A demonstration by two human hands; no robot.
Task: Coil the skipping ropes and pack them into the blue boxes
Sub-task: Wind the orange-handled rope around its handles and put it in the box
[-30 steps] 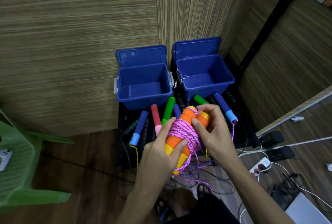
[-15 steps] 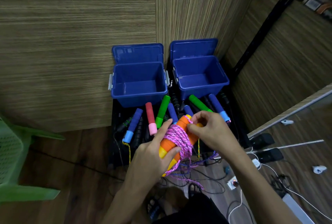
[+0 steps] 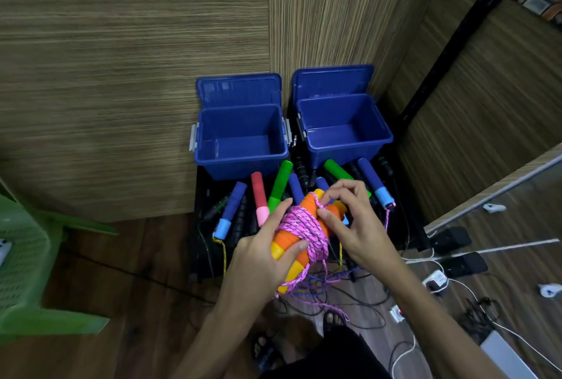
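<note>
Both forearms reach forward, the left hand [image 3: 267, 252] curled around the orange-and-yellow foam handles [image 3: 290, 244] wound in pink braided rope [image 3: 299, 225], while the right hand [image 3: 354, 222] pinches a rope strand near their top, just in front of two open blue plastic boxes [image 3: 241, 162]

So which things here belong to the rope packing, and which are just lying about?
Job: orange-handled rope in left hand and right hand; left blue box; right blue box; loose ropes.
Lying about: green chair; power strip; white cables.
</note>
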